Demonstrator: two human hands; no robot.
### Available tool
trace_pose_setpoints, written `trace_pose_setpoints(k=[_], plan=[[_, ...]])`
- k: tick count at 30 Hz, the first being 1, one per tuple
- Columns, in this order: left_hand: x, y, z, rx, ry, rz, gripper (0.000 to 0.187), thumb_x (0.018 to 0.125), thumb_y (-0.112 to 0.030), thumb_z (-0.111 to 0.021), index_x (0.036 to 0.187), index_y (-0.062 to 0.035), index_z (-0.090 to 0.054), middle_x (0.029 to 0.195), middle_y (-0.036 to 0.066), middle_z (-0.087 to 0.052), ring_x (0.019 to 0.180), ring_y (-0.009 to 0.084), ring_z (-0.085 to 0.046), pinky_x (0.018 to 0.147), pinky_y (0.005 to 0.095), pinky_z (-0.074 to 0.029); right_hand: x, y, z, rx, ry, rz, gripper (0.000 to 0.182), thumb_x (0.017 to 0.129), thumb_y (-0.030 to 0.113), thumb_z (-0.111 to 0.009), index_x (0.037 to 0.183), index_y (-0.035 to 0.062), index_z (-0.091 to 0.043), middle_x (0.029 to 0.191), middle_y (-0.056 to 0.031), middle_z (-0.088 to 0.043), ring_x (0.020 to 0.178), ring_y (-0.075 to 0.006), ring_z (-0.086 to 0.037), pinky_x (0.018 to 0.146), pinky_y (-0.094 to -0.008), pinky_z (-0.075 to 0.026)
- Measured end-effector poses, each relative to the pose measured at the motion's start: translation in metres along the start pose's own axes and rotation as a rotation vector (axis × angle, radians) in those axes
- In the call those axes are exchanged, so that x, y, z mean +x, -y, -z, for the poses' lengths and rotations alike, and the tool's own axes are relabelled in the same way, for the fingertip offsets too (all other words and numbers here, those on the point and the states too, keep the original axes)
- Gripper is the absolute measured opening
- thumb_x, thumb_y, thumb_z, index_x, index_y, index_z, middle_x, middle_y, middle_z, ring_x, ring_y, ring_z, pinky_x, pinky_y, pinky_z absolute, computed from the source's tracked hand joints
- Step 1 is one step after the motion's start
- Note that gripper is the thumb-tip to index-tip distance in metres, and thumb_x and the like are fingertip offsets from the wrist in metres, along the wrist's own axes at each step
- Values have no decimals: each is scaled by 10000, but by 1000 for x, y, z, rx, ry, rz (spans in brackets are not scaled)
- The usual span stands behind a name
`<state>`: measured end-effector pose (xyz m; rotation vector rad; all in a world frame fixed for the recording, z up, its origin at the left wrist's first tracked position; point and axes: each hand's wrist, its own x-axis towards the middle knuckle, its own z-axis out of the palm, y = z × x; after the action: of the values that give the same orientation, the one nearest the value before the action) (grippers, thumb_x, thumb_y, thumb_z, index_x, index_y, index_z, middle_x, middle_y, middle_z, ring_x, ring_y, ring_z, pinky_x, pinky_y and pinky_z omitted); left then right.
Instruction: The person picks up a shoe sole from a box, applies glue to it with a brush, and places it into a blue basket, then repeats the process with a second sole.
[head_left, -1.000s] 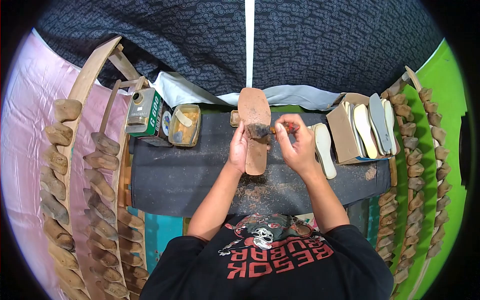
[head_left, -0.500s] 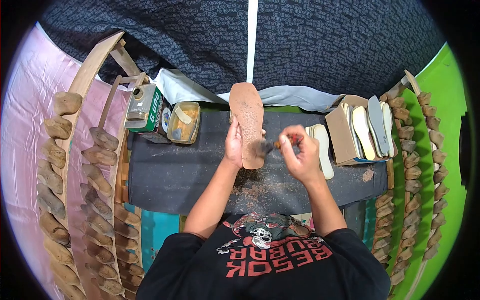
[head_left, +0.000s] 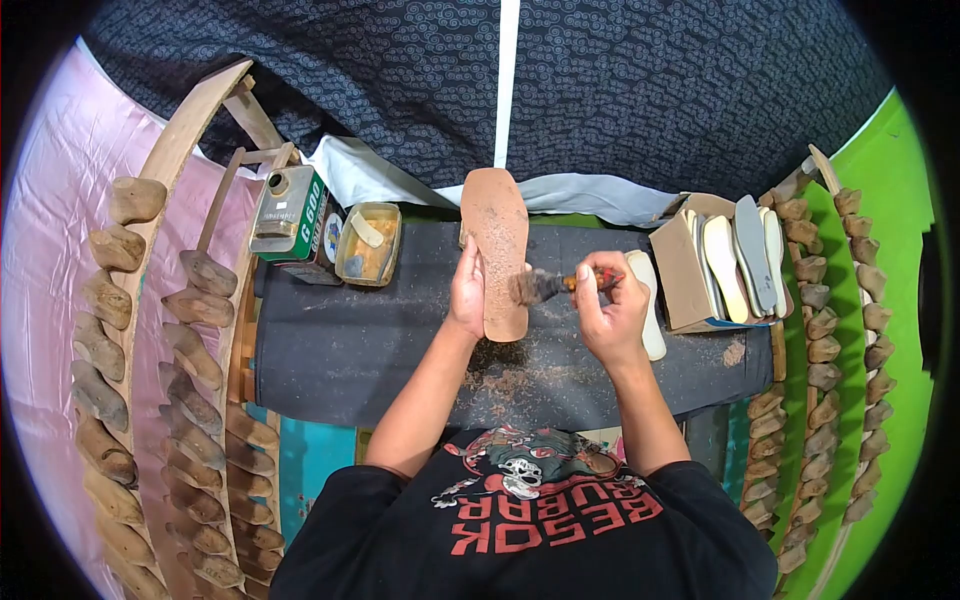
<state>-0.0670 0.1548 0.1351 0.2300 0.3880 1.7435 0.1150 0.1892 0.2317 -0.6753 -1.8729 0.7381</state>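
Observation:
A tan shoe sole (head_left: 496, 225), speckled with dark crumbs, is held up lengthwise over the table by my left hand (head_left: 467, 292). My thumb lies along its left edge, and the fingers are mostly hidden behind it. My right hand (head_left: 613, 312) is closed around the red and orange handle of a brush (head_left: 543, 287). The dark bristles touch the lower right part of the sole's face. Just beyond my right hand, a pale insole (head_left: 645, 320) lies on the table, partly covered by the hand.
Crumbs are scattered over the dark tabletop (head_left: 330, 350). Back left stand a G 600 can (head_left: 287, 228) and a plastic tub (head_left: 354, 270) with a pale scraper-like piece. A cardboard box (head_left: 682, 280) of insoles stands right. Racks of wooden shoe lasts (head_left: 118, 247) flank both sides.
The brush has shifted slightly upward along the sole, and my right hand has moved a little right and down. My left hand keeps the sole in nearly the same place.

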Motion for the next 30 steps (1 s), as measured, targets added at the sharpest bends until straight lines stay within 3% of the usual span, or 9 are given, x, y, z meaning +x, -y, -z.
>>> trace_pose_setpoints(k=[3,10,13,15,17,19,21,23,30], plan=[[0,1,6,64,28,13,565,1068,-526,-286,1361,-107,-527,1192,76,-676,927,220,-702,773,380,-607,-4,-3,0,27,72,-43,64,985,76,-610,966,19,-586,721,-13,-617,599,-58,-585,549,-216,-466],[-5,13,5,203,128,27,592,1069,-538,-270,1336,-76,-528,1123,93,-677,885,203,-696,747,358,-604,32,-29,-9,94,-207,-63,95,992,92,-607,956,7,-583,668,-16,-609,570,-62,-557,529,-234,-440],[-7,11,10,191,120,26,602,1071,-540,-260,1325,-65,-530,1103,95,-672,884,202,-688,764,364,-593,25,-24,-10,141,-211,-72,86,991,86,-605,954,12,-580,668,-11,-597,567,-64,-558,533,-227,-445],[-9,8,5,179,123,26,601,1071,-540,-264,1326,-65,-530,1102,97,-672,889,203,-688,769,367,-591,13,-22,-6,167,-152,-71,77,994,82,-599,955,18,-579,684,-6,-594,577,-60,-563,536,-220,-454],[-11,4,-18,67,-129,-52,599,1068,-543,-279,1324,-63,-531,1096,96,-672,895,210,-690,774,367,-588,2,-16,-1,272,70,-241,78,1022,97,-564,1005,21,-568,796,-14,-585,618,-52,-562,548,-203,-487],[-9,2,-18,49,-145,-56,598,1067,-543,-287,1324,-62,-531,1096,94,-672,894,212,-691,771,370,-589,1,-19,-4,286,67,-240,72,1021,97,-566,1012,26,-567,805,-14,-585,607,-54,-562,533,-199,-480],[-8,3,-10,31,-152,-59,596,1066,-544,-294,1324,-62,-532,1096,92,-672,892,214,-692,768,373,-591,10,-22,-4,271,-22,-199,72,1023,99,-563,1018,27,-565,822,-16,-589,607,-54,-560,543,-202,-483],[-8,4,16,126,159,44,565,1065,-532,-307,1314,-81,-541,1084,89,-684,892,226,-702,769,414,-600,22,-27,-7,269,-70,-155,82,1027,109,-563,1025,27,-563,836,-17,-592,610,-57,-560,558,-205,-488],[-18,1,39,98,25,-38,546,1060,-534,-319,1299,-104,-554,1056,85,-684,868,234,-695,733,417,-595,51,-88,-29,452,-223,-246,158,1014,166,-613,1013,9,-596,764,-40,-630,609,-77,-590,542,-221,-487]])
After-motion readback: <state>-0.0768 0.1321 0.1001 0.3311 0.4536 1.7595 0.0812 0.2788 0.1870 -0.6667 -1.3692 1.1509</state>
